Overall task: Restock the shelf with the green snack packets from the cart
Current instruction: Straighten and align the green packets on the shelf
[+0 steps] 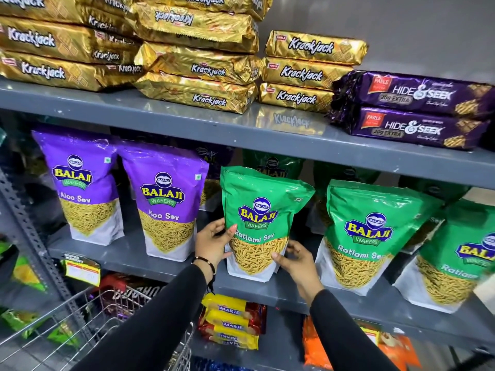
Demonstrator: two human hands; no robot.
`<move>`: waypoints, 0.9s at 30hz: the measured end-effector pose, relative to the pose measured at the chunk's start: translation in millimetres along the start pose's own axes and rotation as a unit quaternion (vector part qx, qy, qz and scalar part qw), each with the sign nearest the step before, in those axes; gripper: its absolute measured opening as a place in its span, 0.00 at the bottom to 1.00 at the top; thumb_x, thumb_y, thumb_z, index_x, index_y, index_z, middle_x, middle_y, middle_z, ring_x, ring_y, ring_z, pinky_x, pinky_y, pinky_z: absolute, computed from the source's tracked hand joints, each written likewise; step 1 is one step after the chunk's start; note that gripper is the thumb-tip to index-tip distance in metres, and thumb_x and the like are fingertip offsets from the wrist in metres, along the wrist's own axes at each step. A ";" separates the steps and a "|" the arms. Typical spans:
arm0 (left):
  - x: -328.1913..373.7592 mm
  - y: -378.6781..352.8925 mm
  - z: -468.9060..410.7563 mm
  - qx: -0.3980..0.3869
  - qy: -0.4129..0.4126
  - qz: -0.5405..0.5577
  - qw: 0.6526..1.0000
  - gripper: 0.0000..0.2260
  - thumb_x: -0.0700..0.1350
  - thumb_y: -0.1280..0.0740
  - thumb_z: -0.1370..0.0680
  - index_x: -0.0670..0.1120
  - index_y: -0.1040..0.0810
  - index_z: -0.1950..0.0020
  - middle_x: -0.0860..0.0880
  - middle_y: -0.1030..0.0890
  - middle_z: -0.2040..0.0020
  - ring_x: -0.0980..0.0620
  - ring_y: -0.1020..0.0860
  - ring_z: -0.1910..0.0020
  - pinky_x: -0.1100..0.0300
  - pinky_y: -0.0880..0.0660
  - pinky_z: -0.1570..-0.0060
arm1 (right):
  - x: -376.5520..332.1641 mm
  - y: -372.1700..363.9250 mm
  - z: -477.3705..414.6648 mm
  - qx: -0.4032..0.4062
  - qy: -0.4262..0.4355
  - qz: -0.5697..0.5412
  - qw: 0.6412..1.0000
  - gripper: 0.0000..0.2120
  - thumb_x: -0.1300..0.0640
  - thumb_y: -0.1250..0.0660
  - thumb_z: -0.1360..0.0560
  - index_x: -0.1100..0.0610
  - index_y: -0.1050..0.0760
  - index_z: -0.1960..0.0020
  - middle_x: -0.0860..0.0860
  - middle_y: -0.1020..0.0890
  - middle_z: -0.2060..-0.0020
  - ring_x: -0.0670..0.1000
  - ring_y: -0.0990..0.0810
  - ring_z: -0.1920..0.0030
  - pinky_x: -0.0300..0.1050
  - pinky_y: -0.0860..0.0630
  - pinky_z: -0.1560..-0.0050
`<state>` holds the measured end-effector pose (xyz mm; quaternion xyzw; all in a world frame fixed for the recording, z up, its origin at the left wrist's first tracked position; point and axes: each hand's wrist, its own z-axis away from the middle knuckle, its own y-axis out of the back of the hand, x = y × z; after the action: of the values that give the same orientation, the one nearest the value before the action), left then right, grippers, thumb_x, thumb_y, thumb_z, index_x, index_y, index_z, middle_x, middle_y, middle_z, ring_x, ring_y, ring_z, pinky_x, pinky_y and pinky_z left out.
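A green Ratlami Sev packet (pixel 261 210) stands upright on the middle shelf (pixel 375 303), right of the purple packets. My left hand (pixel 213 243) grips its lower left edge, thumb on the front. My right hand (pixel 296 259) holds its lower right corner. Two more green packets (pixel 369 231) (pixel 455 258) stand to the right, with further green ones behind in shadow. The wire cart (pixel 88 325) is at lower left, below my left arm; its contents are hidden.
Two purple Aloo Sev packets (pixel 163 199) stand left of the held packet. Gold Krackjack packs (pixel 198 73) and purple Hide & Seek packs (pixel 412 108) fill the top shelf. Marie biscuit packs (pixel 230 322) and orange packs (pixel 316 346) lie on the shelf below.
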<state>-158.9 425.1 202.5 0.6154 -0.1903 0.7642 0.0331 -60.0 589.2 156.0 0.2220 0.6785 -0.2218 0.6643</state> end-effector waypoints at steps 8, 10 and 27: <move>-3.3 1.8 -2.2 -0.010 0.003 -0.009 1.000 0.17 0.40 0.32 0.27 0.44 0.26 0.39 0.44 0.25 0.34 0.48 0.26 0.42 0.40 0.26 0.45 | -3.8 0.6 1.1 0.000 -0.007 -0.013 1.000 0.15 0.69 0.30 0.32 0.60 0.26 0.47 0.47 0.20 0.57 0.40 0.23 0.57 0.25 0.25 0.64; -4.5 2.8 -2.9 -0.013 -0.001 -0.012 1.000 0.18 0.41 0.32 0.27 0.44 0.27 0.38 0.44 0.25 0.34 0.48 0.26 0.41 0.41 0.25 0.47 | -3.3 0.2 1.4 0.001 -0.006 -0.016 1.000 0.16 0.69 0.30 0.32 0.62 0.26 0.45 0.47 0.20 0.58 0.41 0.23 0.57 0.25 0.25 0.65; -30.3 -100.6 56.8 -0.133 -0.271 -0.221 0.927 0.19 0.48 0.24 0.36 0.61 0.31 0.54 0.58 0.26 0.57 0.55 0.26 0.64 0.62 0.27 0.61 | -16.8 112.4 41.3 0.222 0.088 -0.022 0.971 0.09 0.68 0.32 0.30 0.56 0.24 0.64 0.50 0.20 0.69 0.44 0.23 0.68 0.31 0.24 0.66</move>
<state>-70.3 504.9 208.4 0.8156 -0.1506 0.5092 0.2300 40.4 654.7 171.3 0.3678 0.6729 -0.3607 0.5308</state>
